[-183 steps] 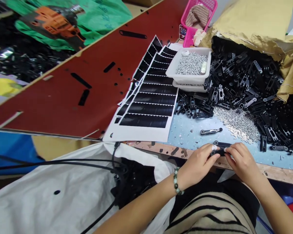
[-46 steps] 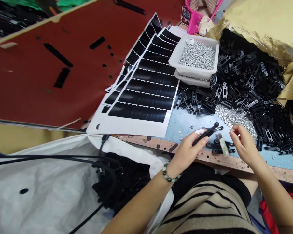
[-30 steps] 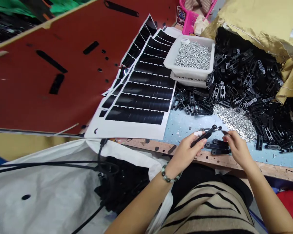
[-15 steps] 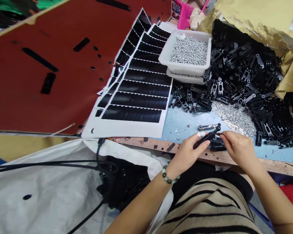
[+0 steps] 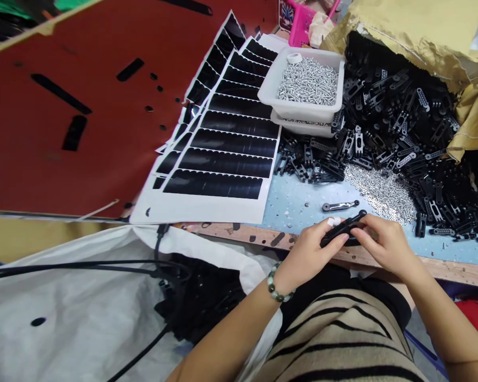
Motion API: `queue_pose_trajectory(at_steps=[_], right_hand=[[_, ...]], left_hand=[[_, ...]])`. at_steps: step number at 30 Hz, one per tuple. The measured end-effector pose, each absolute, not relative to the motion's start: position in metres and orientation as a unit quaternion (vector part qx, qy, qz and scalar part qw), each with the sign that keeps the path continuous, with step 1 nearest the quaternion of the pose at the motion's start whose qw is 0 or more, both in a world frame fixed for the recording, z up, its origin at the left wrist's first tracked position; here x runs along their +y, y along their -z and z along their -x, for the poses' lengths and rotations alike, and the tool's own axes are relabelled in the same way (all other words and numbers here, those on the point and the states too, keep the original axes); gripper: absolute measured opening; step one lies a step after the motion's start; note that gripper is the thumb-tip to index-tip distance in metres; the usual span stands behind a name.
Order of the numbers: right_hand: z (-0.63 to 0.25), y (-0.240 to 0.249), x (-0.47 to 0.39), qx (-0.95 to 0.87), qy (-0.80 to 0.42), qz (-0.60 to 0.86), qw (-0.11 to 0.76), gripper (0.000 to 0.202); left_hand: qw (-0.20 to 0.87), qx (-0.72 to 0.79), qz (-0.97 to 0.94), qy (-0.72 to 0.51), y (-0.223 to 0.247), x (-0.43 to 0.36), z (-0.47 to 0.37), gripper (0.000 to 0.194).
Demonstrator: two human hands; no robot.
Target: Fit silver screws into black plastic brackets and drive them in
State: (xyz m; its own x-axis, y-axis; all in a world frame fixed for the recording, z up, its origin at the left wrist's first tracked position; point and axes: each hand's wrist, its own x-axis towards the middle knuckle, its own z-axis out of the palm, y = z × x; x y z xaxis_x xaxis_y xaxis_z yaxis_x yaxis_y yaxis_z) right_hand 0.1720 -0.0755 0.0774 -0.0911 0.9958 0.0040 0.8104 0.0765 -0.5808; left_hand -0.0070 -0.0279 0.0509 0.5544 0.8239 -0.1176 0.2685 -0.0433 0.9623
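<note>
Near the table's front edge, my left hand [image 5: 311, 245] holds a long black plastic part [image 5: 342, 229] between thumb and fingers; white tape wraps one finger. My right hand [image 5: 384, 243] is closed on the upper right end of that same part. Just behind them a single black and grey link piece [image 5: 340, 206] lies on the blue surface [image 5: 289, 204]. Small silver screws and nuts [image 5: 386, 193] are heaped behind my right hand. A large pile of black parts [image 5: 406, 122] spreads behind the screws.
Two stacked white tubs [image 5: 302, 109] stand behind, the upper one full of screws. Sheets of black stickers [image 5: 227, 159] lie left of them. Torn yellow sacking [image 5: 430, 37] borders the parts. A white sack [image 5: 83, 313] hangs below left.
My right hand has moved slightly left, from beside the black part onto its end. My left hand has shifted a little to the right with the part.
</note>
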Motion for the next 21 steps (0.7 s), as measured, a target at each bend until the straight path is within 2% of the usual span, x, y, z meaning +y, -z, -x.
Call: queue_pose_trajectory(at_steps=[5, 9, 13, 17, 19, 21], right_hand=[[-0.168, -0.07, -0.082, -0.752, -0.107, 0.611, 0.225, 0.032], [-0.167, -0.069, -0.075, -0.681, -0.076, 0.683, 0.253, 0.036], [-0.177, -0.072, -0.062, -0.605, -0.131, 0.74, 0.263, 0.04], [-0.193, -0.072, -0.056, -0.551, -0.226, 0.723, 0.35, 0.023], [-0.197, -0.072, -0.048, -0.545, -0.233, 0.711, 0.379, 0.019], [-0.196, -0.075, -0.028, -0.58, -0.214, 0.694, 0.37, 0.017]], left_hand=[[0.56, 0.41, -0.676, -0.248, -0.053, -0.03, 0.005, 0.033], [0.531, 0.414, -0.68, -0.29, -0.052, -0.034, 0.004, 0.031], [0.595, 0.413, -0.632, -0.275, -0.05, -0.037, 0.006, 0.034], [0.707, 0.386, -0.523, -0.279, -0.043, -0.034, 0.008, 0.042], [0.723, 0.391, -0.488, -0.293, -0.039, -0.032, 0.011, 0.045], [0.71, 0.409, -0.487, -0.302, -0.035, -0.03, 0.014, 0.047]])
